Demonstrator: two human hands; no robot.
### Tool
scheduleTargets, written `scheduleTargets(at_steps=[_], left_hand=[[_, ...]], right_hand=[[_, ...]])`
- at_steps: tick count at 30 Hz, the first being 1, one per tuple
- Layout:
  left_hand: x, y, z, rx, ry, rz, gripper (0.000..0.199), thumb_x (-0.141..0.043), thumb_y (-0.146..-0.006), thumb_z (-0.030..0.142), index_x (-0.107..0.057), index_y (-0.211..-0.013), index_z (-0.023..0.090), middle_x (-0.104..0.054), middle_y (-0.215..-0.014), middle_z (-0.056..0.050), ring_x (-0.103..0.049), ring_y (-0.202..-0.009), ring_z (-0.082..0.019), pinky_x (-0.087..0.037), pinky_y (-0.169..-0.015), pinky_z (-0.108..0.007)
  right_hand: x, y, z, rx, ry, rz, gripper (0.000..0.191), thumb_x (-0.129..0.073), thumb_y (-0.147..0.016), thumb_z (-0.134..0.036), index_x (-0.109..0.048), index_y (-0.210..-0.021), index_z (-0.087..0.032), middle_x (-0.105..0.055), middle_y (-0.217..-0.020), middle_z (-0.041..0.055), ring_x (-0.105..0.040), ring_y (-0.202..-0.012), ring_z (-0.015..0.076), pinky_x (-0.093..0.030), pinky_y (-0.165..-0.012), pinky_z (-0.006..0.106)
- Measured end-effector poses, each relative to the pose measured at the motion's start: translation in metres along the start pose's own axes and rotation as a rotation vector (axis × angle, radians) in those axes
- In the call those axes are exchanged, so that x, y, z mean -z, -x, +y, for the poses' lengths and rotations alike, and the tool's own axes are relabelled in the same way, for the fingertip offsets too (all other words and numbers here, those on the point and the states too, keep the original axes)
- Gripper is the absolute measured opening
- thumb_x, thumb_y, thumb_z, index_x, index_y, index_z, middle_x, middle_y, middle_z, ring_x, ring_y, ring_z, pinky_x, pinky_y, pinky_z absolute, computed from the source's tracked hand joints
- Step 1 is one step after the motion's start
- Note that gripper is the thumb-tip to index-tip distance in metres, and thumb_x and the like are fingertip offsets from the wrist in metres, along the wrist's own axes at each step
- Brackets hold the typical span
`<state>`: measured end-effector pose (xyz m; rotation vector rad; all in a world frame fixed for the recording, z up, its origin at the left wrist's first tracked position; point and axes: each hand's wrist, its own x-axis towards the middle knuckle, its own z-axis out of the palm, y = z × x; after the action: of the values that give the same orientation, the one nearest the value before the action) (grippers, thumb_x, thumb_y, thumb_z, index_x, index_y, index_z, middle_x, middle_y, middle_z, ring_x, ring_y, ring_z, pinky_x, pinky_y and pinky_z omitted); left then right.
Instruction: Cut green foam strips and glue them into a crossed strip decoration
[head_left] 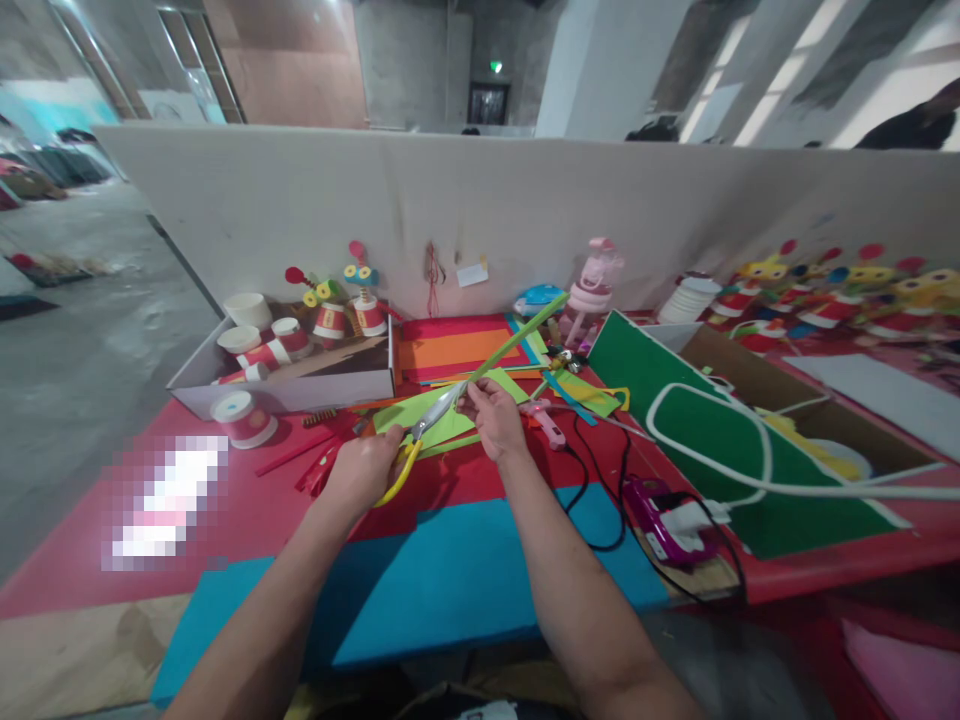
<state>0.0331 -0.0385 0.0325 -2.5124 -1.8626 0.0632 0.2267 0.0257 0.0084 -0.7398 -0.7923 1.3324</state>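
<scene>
Yellow-handled scissors (431, 418) are in my left hand (366, 466), their blades pointing up and to the right. My right hand (491, 415) pinches a long green paper strip (517, 338) close to the blade tips. From my fingers the strip slants up to the right. Whether the blades touch it, I cannot tell. Beneath both hands lie pieces of light green paper (450, 420) on the red table covering (480, 480). A pink glue gun (546, 424) rests just right of my right hand.
A white box (337, 390) with paper cups and figures stands left. Right are a green-sided box (720, 450), a purple power strip (667, 520) and trailing cables. Orange paper (457, 350) lies behind my hands, a blue sheet (435, 590) in front. A grey partition (315, 200) closes the back.
</scene>
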Motion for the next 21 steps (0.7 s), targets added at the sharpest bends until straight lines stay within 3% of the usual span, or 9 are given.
scheduleTargets(at_steps=[8,13,15,21], left_hand=[[-0.005,-0.002,-0.001,0.009,0.001,0.010,0.032,-0.034,-0.090,0.036,-0.052,-0.109,0.016,-0.068,-0.086,-0.012,-0.067,-0.079,-0.024,-0.045,-0.066,-0.029],[-0.001,-0.002,-0.007,0.017,-0.030,0.080,0.035,-0.034,-0.090,0.039,-0.053,-0.109,0.016,-0.068,-0.091,-0.013,-0.066,-0.082,-0.025,-0.044,-0.064,-0.028],[0.004,-0.001,-0.017,0.052,-0.038,0.088,0.035,-0.039,-0.088,0.040,-0.054,-0.110,0.017,-0.068,-0.091,-0.013,-0.066,-0.083,-0.026,-0.044,-0.064,-0.028],[0.019,-0.001,-0.073,0.225,-0.003,0.021,0.047,-0.043,-0.081,0.058,-0.061,-0.107,0.022,-0.071,-0.089,-0.010,-0.067,-0.080,-0.025,-0.044,-0.064,-0.027]], right_hand=[[0.001,-0.001,0.002,0.026,0.070,0.027,0.035,-0.076,-0.061,-0.044,-0.054,-0.076,-0.021,-0.061,-0.064,-0.0044,-0.059,-0.055,0.0109,-0.055,-0.061,0.028],[0.005,0.003,0.002,0.305,0.454,0.169,0.023,-0.066,-0.073,-0.042,-0.056,-0.075,-0.022,-0.060,-0.066,-0.0026,-0.058,-0.061,0.0117,-0.050,-0.061,0.024],[0.005,0.003,0.002,0.326,0.493,0.174,0.020,-0.065,-0.074,-0.040,-0.057,-0.076,-0.021,-0.060,-0.066,-0.0023,-0.058,-0.062,0.0118,-0.049,-0.061,0.023],[0.004,-0.003,0.001,0.146,0.257,0.248,0.022,-0.066,-0.068,-0.036,-0.051,-0.068,-0.020,-0.052,-0.053,-0.0070,-0.050,-0.048,0.0081,-0.045,-0.050,0.020]])
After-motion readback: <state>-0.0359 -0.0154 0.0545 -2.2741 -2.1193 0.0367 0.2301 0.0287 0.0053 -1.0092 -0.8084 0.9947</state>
